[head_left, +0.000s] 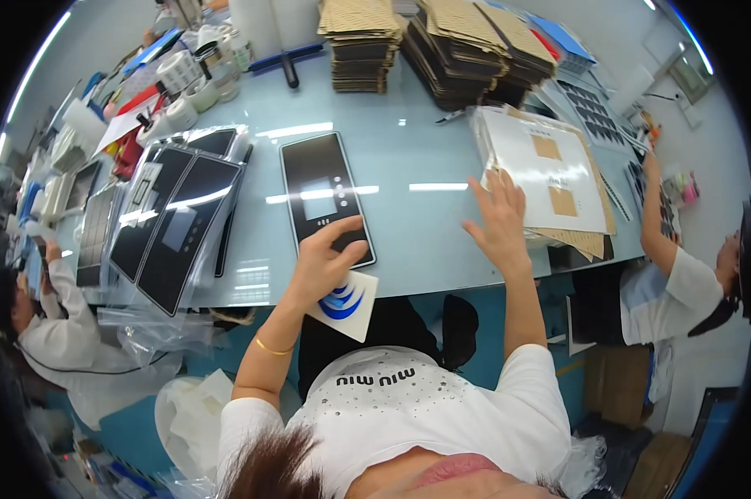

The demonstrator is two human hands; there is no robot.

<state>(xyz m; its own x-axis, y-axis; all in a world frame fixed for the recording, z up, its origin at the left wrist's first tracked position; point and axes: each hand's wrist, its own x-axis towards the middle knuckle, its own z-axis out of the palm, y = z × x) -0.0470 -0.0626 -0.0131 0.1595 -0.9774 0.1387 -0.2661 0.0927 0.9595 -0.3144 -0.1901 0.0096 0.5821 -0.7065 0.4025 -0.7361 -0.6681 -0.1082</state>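
Observation:
A black flat panel [313, 166] with a pale window and small round marks lies on the glossy table in front of me. My left hand [329, 254] is over its near end, index finger and thumb curved apart. A square white card [363, 291] with a blue swirl sticks out below that hand, past the table edge; the curled fingers seem to grip it, though they are partly hidden. My right hand [502, 212] has its fingers spread, at the left edge of a stack of white sheets [517, 141] bearing tan squares. Nothing shows in that hand.
Black panels in clear plastic [184, 200] lie at the left, with bottles and rolls [192, 91] behind. Tall stacks of brown-backed sheets [360, 50] stand at the back. A dark-handled tool [289, 71] lies far off. One person works at the left [76, 333], another at the right [675, 283].

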